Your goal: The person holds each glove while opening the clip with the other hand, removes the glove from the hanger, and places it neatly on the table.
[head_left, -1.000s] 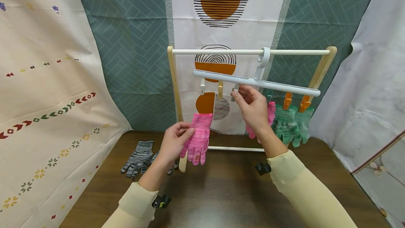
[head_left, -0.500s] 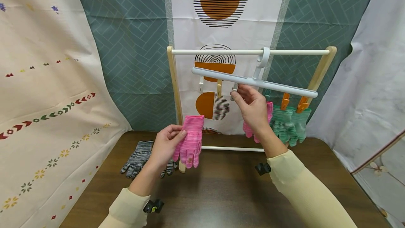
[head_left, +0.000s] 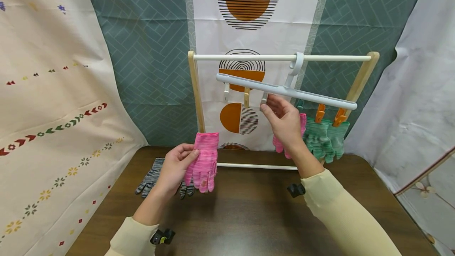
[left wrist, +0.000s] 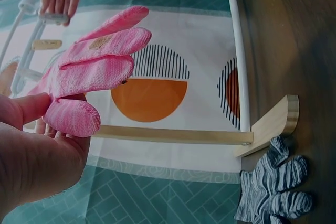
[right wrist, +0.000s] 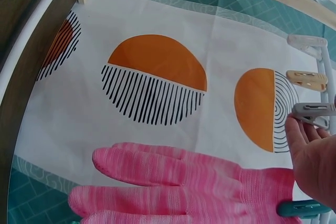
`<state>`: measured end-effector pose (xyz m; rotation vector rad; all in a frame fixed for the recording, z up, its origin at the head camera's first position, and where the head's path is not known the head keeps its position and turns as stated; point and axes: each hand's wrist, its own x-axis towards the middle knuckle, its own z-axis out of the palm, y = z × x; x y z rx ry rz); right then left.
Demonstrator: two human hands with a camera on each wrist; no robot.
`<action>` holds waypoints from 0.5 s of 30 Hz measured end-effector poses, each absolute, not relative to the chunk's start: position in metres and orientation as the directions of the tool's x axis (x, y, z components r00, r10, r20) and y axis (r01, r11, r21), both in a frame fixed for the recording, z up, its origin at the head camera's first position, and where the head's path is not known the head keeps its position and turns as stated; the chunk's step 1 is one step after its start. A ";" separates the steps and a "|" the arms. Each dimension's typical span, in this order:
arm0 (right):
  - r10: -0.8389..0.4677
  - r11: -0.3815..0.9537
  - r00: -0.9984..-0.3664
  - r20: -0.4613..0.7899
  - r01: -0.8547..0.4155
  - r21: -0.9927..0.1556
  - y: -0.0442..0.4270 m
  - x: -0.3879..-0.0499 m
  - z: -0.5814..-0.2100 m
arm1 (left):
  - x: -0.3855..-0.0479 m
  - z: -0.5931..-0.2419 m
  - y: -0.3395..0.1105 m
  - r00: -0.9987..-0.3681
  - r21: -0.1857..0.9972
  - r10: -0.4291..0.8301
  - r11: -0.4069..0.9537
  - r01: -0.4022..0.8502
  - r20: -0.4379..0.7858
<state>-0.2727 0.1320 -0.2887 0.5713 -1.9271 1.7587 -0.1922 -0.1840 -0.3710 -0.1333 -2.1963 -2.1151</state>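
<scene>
Pink knit marks the glove [head_left: 203, 161] in work: the left hand [head_left: 175, 169] pinches its edge between thumb and fingers, well apart from the hanger [head_left: 284, 89]. At two o'clock from there, the right hand [head_left: 284, 119] has thumb and fingers together on a grey clip [head_left: 264, 99]. The clipping-up looks about half done: green gloves [head_left: 321, 139] hang at four o'clock from that hand, beside a second pink glove [right wrist: 173, 169]. Seemingly left are the held one and the striped gloves [head_left: 152, 175] on the table [head_left: 249, 216], towards nine o'clock; white [head_left: 226, 92] and wooden clips [head_left: 246, 97] hang unused at ten.
</scene>
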 end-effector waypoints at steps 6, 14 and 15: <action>-0.002 0.113 -0.801 0.599 -0.595 -0.796 0.132 -0.272 -0.290 | -0.189 -0.373 -0.191 -0.992 0.991 0.002 0.021 0.129 0.129; 0.005 0.124 -0.799 0.601 -0.596 -0.794 0.133 -0.270 -0.291 | -0.185 -0.375 -0.203 -0.991 0.990 -0.001 0.019 0.137 0.137; 0.005 0.127 -0.798 0.602 -0.597 -0.792 0.133 -0.269 -0.291 | -0.185 -0.376 -0.204 -0.991 0.991 -0.002 0.017 0.135 0.135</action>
